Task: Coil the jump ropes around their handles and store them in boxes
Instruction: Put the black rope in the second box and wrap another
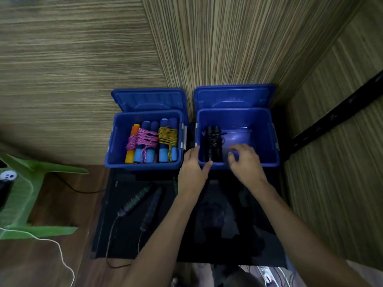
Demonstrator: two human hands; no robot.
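Observation:
Two open blue boxes stand side by side on a black mat. The left box (pixel 116 141) holds three coiled ropes: an orange-handled one in pink cord (pixel 132 139), a blue-handled one in pink cord (pixel 148 139), and a blue-handled one in yellow cord (pixel 168 136). A black coiled rope (pixel 213 139) lies at the left side of the right box (pixel 273 146). My left hand (pixel 193 170) rests on that box's front left corner, thumb by the black bundle's near end. My right hand (pixel 244 160) hovers over the front rim, fingers loosely curled, holding nothing.
An uncoiled black jump rope lies on the mat (pixel 124 245) at front left, with one green-striped handle (pixel 135 200) and one black handle (pixel 152 206). Both lids lean back against the wooden wall. A green stand (pixel 20 193) and a white cord (pixel 60 251) are at left.

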